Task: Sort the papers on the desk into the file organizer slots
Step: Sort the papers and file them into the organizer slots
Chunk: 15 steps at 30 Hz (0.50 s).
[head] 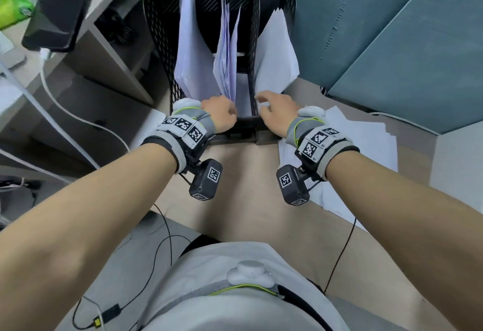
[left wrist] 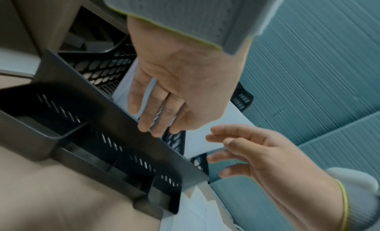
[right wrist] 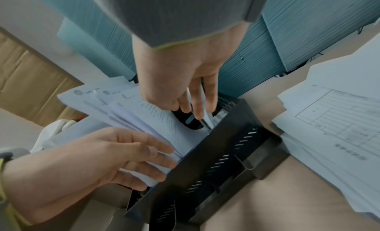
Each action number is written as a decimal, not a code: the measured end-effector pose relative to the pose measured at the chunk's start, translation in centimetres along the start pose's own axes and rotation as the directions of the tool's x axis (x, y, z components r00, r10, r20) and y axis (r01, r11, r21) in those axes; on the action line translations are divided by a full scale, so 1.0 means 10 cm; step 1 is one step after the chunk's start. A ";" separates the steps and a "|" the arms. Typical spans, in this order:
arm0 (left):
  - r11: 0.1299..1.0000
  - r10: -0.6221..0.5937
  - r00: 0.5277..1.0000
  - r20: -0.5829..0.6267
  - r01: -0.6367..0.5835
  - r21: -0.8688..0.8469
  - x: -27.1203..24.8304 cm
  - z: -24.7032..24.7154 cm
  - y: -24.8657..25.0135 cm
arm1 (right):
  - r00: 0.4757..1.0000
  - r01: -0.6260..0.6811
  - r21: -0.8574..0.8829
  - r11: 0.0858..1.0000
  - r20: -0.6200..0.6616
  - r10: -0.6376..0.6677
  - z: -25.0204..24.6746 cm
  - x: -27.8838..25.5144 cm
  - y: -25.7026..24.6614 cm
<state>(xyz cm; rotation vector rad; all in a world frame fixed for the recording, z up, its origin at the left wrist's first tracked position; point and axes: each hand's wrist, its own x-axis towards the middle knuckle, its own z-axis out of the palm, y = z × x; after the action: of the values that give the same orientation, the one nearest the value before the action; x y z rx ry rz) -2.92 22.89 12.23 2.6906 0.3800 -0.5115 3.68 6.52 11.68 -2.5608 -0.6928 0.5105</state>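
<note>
A black mesh file organizer (head: 162, 30) stands upright at the back of the desk, with white papers in several slots: a sheet (head: 188, 51) on the left, a thick bundle (head: 226, 56) in the middle, a sheet (head: 277, 53) on the right. My left hand (head: 227, 111) is at the organizer's front lip, and its straight fingers (right wrist: 156, 155) touch the lower edge of the middle bundle. My right hand (head: 264, 103) hovers by the right slot with fingers loosely spread (left wrist: 226, 137) and holds nothing. In the right wrist view its fingertips (right wrist: 197, 111) reach down among thin sheet edges inside the organizer (right wrist: 222, 153).
A loose stack of printed papers (head: 366, 142) lies on the desk right of the organizer, under my right wrist. Teal partition panels (head: 392, 30) close off the back and right. A shelf unit with a black device (head: 57, 11) and white cable (head: 65, 106) stands on the left.
</note>
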 end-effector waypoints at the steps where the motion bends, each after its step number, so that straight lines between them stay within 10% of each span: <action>1: 1.000 0.025 1.000 -0.010 -0.025 0.018 -0.01 0.03 0.06 | 0.999 0.027 0.027 0.999 -0.045 -0.026 -0.04 -0.07 0.04; 10: 0.901 0.353 0.868 -0.349 -0.416 -0.124 -0.15 0.47 0.88 | 0.963 0.006 0.124 0.992 -0.269 0.028 -0.16 -0.87 0.83; 15: 0.867 0.388 0.864 -0.321 -0.460 -0.192 -0.16 0.80 1.23 | 0.955 -0.100 0.147 0.984 -0.265 0.137 -0.19 -1.31 1.41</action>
<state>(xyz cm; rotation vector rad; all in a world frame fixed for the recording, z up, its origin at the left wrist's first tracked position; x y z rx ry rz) -2.68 8.34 9.76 2.4735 -0.0871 0.0436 -0.60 -12.21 9.31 -2.4912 -0.3949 0.2222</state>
